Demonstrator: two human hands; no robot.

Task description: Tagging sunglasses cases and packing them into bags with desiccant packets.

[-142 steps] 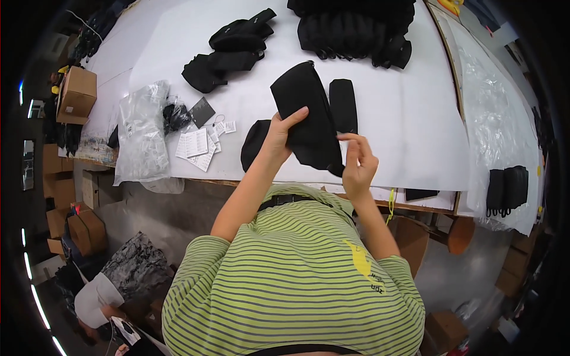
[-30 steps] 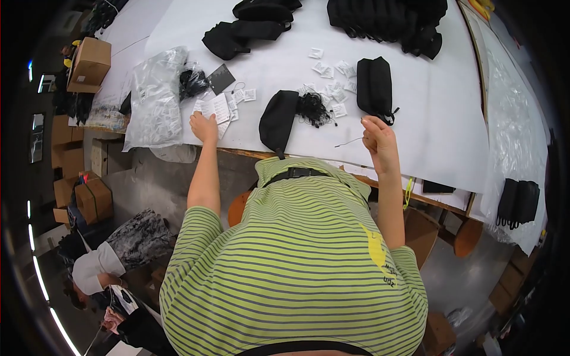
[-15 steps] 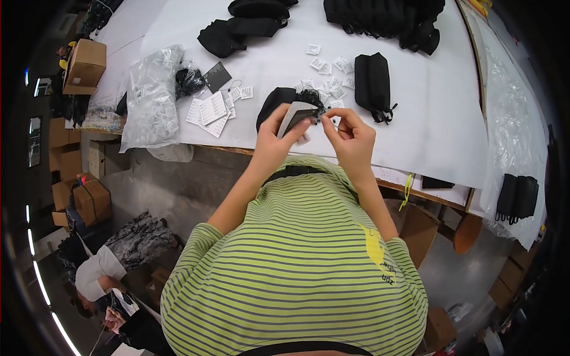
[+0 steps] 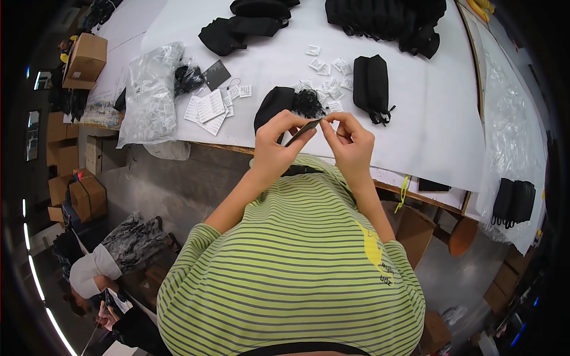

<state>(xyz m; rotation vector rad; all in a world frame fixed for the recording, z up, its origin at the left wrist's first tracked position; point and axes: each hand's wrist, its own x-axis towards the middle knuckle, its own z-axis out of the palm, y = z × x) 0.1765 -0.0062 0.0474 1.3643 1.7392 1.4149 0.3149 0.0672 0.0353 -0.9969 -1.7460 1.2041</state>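
Note:
My left hand [image 4: 274,145] is closed on a dark card tag [image 4: 303,131], held tilted over the table's near edge. My right hand [image 4: 352,146] pinches at the tag's upper right corner; whether a string is between those fingertips is too small to tell. Just beyond my hands lie a tangle of thin black cords [image 4: 308,103] and a black fabric pouch [image 4: 274,105]. Small white printed packets [image 4: 323,67] are scattered behind them. Another black pouch [image 4: 370,89] with a zip lies to the right.
Left on the white table [image 4: 427,118] are a clear plastic bag [image 4: 151,98], white printed cards [image 4: 211,107] and a dark square card [image 4: 216,75]. Black pouches [image 4: 380,21] are piled at the back. Cardboard boxes [image 4: 89,197] and a seated person [image 4: 89,276] are at lower left.
The tag has turned from showing its pale side to nearly edge-on. My right fingertips have come to its corner, and the cord tangle is more exposed.

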